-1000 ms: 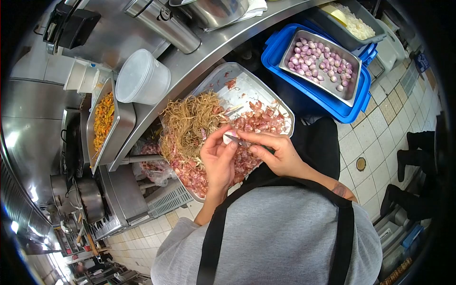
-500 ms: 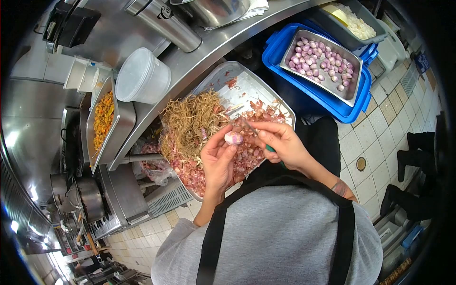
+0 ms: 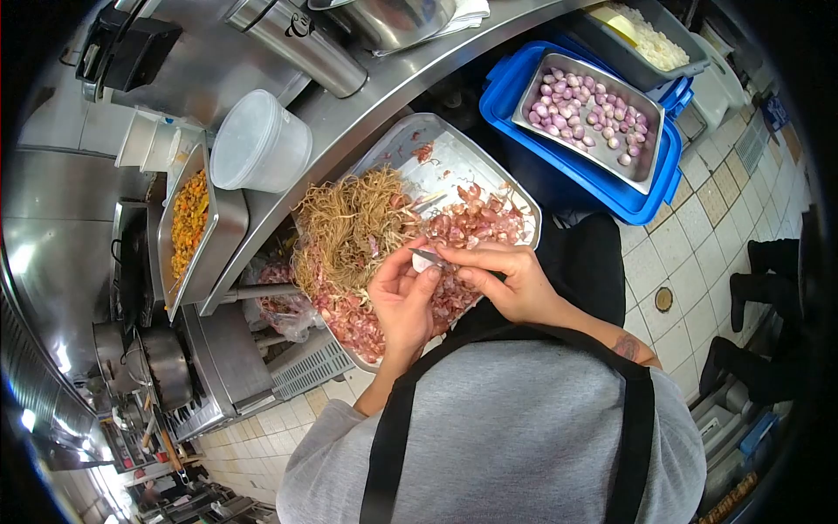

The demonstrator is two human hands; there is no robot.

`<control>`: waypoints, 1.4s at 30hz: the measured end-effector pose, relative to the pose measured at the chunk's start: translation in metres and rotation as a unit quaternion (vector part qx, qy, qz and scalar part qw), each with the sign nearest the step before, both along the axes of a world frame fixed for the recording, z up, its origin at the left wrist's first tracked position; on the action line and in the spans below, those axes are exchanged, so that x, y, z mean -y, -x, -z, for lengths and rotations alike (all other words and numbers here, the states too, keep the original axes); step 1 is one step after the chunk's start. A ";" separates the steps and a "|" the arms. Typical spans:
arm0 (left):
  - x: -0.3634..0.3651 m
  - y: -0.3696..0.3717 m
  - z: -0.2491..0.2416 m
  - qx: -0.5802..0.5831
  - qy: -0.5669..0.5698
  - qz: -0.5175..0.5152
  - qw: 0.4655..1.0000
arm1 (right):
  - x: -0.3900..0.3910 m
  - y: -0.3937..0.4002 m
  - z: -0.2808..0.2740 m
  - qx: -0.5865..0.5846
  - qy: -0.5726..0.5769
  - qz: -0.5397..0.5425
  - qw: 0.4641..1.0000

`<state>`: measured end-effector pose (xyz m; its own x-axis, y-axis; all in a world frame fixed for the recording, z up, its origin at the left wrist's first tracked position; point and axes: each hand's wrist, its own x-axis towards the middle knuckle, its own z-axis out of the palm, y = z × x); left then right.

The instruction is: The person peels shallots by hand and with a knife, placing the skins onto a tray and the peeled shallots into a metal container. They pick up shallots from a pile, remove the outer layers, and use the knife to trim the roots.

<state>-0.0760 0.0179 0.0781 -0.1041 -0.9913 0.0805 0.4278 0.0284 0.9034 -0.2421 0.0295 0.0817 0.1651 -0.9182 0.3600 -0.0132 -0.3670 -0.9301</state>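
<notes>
Working over the big steel tray (image 3: 471,162) heaped with red skins (image 3: 476,223) and stringy roots (image 3: 349,223), we keep both hands above its near edge. Beyond it sits the blue crate (image 3: 515,105) carrying a smaller pan of peeled shallots (image 3: 589,105). Our left hand (image 3: 397,301) curls closed around one shallot (image 3: 425,259), pinching it at the fingertips; our right hand (image 3: 515,279) grips a small knife (image 3: 429,255), blade laid against the bulb. We judge the shallot light, firm, slick once peeled, best held by its sides, clear of the blade
</notes>
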 end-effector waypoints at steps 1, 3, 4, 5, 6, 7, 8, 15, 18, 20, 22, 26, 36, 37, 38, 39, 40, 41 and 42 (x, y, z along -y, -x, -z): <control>0.000 0.000 0.001 0.006 -0.002 -0.006 1.000 | 0.000 0.001 0.000 -0.014 0.000 -0.001 1.000; -0.001 0.001 -0.001 -0.009 -0.009 0.006 1.000 | -0.002 -0.001 0.001 0.094 -0.118 -0.046 0.987; -0.001 0.002 -0.003 -0.016 -0.012 0.013 1.000 | -0.004 -0.002 0.002 0.147 -0.176 -0.068 0.971; -0.001 0.003 -0.003 -0.023 -0.020 0.023 0.999 | -0.002 0.001 0.002 0.210 -0.231 -0.104 0.944; 0.000 0.003 -0.004 -0.030 -0.027 0.033 0.999 | 0.001 0.007 0.001 0.270 -0.285 -0.140 0.909; 0.001 0.002 -0.004 -0.037 -0.035 0.043 0.998 | 0.003 0.010 0.001 0.328 -0.336 -0.174 0.865; 0.002 0.001 -0.003 -0.026 -0.023 0.049 0.998 | 0.004 0.010 0.001 0.326 -0.344 -0.161 0.866; 0.000 -0.001 -0.005 0.025 -0.003 0.140 0.990 | 0.008 0.009 0.003 0.233 -0.231 -0.051 0.943; 0.001 0.001 -0.006 -0.003 -0.008 0.108 0.994 | 0.005 0.009 0.001 0.162 -0.164 -0.013 0.973; 0.003 0.000 -0.003 -0.007 0.000 0.081 0.997 | 0.003 0.010 0.001 0.118 -0.106 -0.016 0.987; 0.004 -0.002 0.000 0.016 0.014 0.061 0.998 | 0.002 0.011 -0.003 0.072 -0.044 -0.031 0.996; 0.004 -0.004 -0.003 0.045 0.021 0.059 0.997 | 0.002 0.010 -0.005 0.035 -0.021 -0.053 0.998; 0.002 -0.006 -0.008 0.130 0.119 0.068 0.982 | 0.000 0.017 -0.014 0.105 -0.194 -0.134 0.966; 0.002 -0.006 -0.008 0.123 0.115 0.070 0.983 | -0.001 0.018 -0.011 0.141 -0.228 -0.155 0.951; 0.002 -0.006 -0.010 0.123 0.109 0.066 0.984 | -0.001 0.019 -0.007 0.176 -0.262 -0.177 0.932; 0.002 -0.005 -0.012 0.123 0.103 0.061 0.985 | -0.001 0.018 -0.007 0.180 -0.266 -0.181 0.930; 0.002 -0.004 -0.013 0.122 0.097 0.057 0.986 | -0.001 0.018 -0.008 0.184 -0.270 -0.185 0.927; 0.003 -0.005 -0.014 0.125 0.099 0.061 0.985 | -0.002 0.016 -0.012 0.157 -0.245 -0.170 0.941; 0.004 -0.005 -0.014 0.127 0.100 0.065 0.985 | -0.003 0.015 -0.014 0.130 -0.220 -0.154 0.954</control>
<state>-0.0708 0.0143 0.0922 -0.2708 -0.9352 0.2283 0.2015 0.1768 0.9634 -0.2571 0.0324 0.0958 0.4098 -0.9120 0.0168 0.2853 0.1107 -0.9520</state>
